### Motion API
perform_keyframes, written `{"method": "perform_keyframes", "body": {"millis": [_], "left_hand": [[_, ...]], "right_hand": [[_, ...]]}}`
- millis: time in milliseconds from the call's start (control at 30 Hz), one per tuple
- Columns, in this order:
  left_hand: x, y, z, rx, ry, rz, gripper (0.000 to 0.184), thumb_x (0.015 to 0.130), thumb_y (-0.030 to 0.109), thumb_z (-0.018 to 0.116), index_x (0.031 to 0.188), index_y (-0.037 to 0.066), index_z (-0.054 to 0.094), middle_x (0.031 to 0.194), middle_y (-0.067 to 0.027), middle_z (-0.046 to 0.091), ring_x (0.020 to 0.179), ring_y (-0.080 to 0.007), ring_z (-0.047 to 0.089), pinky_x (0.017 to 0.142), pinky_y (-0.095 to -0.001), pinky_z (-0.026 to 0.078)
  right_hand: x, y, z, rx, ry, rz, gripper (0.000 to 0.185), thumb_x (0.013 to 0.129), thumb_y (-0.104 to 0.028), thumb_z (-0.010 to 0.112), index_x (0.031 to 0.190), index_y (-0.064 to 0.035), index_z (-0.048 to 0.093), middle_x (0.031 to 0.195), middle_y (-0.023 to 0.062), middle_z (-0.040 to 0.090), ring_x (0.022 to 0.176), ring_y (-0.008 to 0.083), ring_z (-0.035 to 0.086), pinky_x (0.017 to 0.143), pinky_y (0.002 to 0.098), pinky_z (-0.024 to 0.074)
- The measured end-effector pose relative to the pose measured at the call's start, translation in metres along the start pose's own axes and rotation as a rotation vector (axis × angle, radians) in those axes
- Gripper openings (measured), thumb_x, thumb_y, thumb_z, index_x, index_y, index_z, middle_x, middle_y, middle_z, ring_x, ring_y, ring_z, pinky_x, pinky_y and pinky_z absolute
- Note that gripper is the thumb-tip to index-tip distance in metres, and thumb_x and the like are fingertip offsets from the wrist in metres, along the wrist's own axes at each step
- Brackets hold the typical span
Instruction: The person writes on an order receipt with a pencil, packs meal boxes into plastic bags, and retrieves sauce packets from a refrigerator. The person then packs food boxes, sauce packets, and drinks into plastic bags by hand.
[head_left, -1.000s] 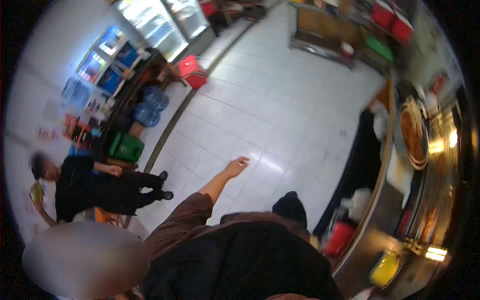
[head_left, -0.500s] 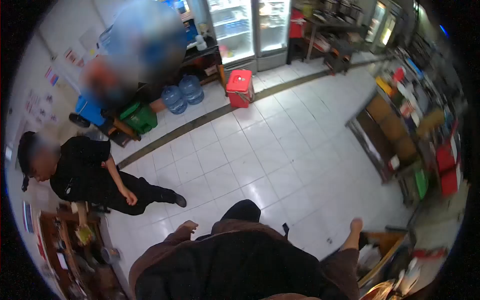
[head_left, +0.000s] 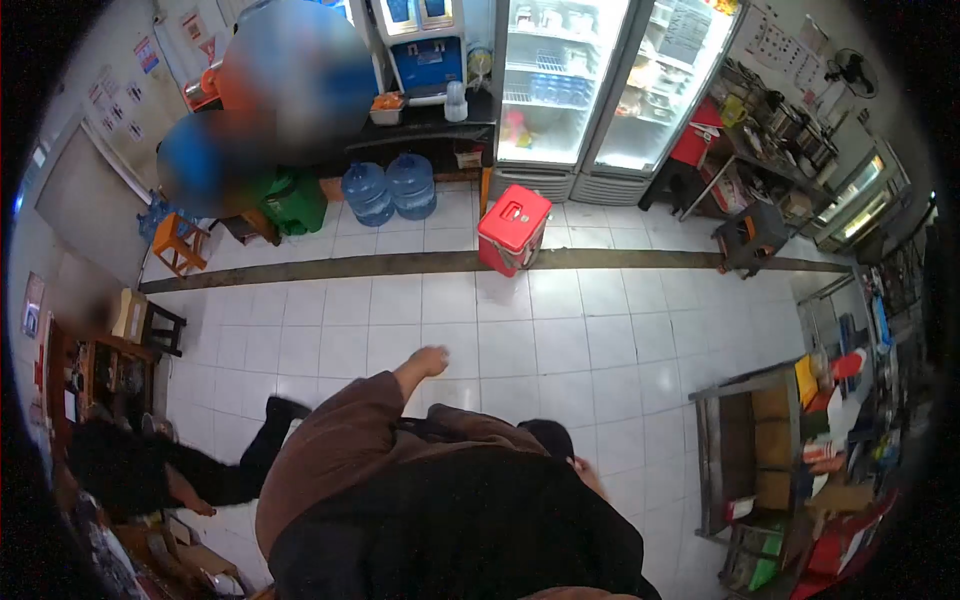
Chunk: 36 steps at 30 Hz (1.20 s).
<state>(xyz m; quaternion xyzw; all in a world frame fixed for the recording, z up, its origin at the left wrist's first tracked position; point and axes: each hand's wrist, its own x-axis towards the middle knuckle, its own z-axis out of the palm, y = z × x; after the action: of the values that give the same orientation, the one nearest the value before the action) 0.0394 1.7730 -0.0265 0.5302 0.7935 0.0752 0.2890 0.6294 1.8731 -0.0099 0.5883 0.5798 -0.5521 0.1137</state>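
Observation:
My left hand (head_left: 430, 361) is held out in front of my body over the white tiled floor (head_left: 505, 345), its fingers curled together; whether it holds anything is too small to tell. Beside the dark shoe tip (head_left: 548, 436), my right hand (head_left: 584, 470) shows only in part at the edge of my black apron, its fingers mostly hidden. Farther forward, a red cooler box (head_left: 515, 222) stands on the floor by the dark strip, touched by neither hand.
Two lit glass-door fridges (head_left: 548, 90) stand ahead. Water bottles (head_left: 411, 186) and a green bin (head_left: 293, 200) are at the left. A person in black (head_left: 120, 465) is at the lower left. A wooden shelf unit (head_left: 745, 450) stands at the right.
The view has turned to the right, bringing the fridges ahead. My left hand has moved forward from beside my body; my right hand has come in close to it. The other person sits lower in view.

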Motion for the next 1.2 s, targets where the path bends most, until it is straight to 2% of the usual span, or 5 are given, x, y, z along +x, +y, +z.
{"method": "perform_keyframes", "body": {"millis": [333,467,600,867,1200], "left_hand": [[0.3,0.171,-0.077,-0.36,-0.008,0.07,0.045,0.096,0.041,0.06,0.132,0.015,0.061,0.119,-0.0183,0.069,0.112,-0.036,0.065,0.096,-0.0441,0.051],[0.323,0.142,-0.059,-0.326,-0.638,-0.401,0.059,0.095,0.05,0.06,0.131,0.004,0.06,0.127,-0.0148,0.067,0.113,-0.0269,0.067,0.092,-0.0466,0.054],[0.306,0.116,-0.042,-0.521,-0.26,-0.423,0.049,0.094,0.048,0.057,0.121,0.008,0.067,0.112,-0.0143,0.072,0.101,-0.0329,0.07,0.084,-0.0469,0.056],[0.378,0.156,-0.07,-0.637,-0.068,-0.844,0.038,0.096,0.039,0.054,0.117,0.011,0.067,0.107,-0.0129,0.071,0.102,-0.0326,0.066,0.089,-0.0434,0.053],[0.664,0.08,-0.273,-0.875,0.45,-0.54,0.038,0.096,0.027,0.062,0.128,0.006,0.06,0.097,-0.0115,0.074,0.077,-0.0185,0.071,0.074,-0.0355,0.056]], "right_hand": [[0.212,-0.072,-0.292,-0.089,0.027,0.184,0.047,0.095,-0.04,0.061,0.126,-0.0047,0.063,0.113,0.0184,0.07,0.102,0.0297,0.068,0.09,0.0425,0.0529],[0.385,-0.229,-0.516,-0.388,0.234,-0.09,0.044,0.096,-0.038,0.058,0.125,-0.0041,0.063,0.114,0.0208,0.069,0.104,0.0327,0.068,0.09,0.0441,0.0523],[0.536,-0.538,-0.686,-0.517,0.593,-0.538,0.042,0.097,-0.036,0.056,0.123,-0.0035,0.063,0.114,0.0233,0.069,0.105,0.0357,0.067,0.089,0.0457,0.0517],[0.535,-1.099,-0.716,-0.199,0.719,-1.1,0.099,0.08,-0.053,0.078,0.151,-0.0011,0.033,0.152,0.024,0.04,0.141,0.0374,0.041,0.115,0.0446,0.0369],[0.585,-1.207,-0.691,0.31,0.966,-0.873,0.099,0.061,-0.063,0.088,0.127,-0.002,0.047,0.128,0.0178,0.056,0.123,0.0369,0.053,0.103,0.0557,0.0405]]}}
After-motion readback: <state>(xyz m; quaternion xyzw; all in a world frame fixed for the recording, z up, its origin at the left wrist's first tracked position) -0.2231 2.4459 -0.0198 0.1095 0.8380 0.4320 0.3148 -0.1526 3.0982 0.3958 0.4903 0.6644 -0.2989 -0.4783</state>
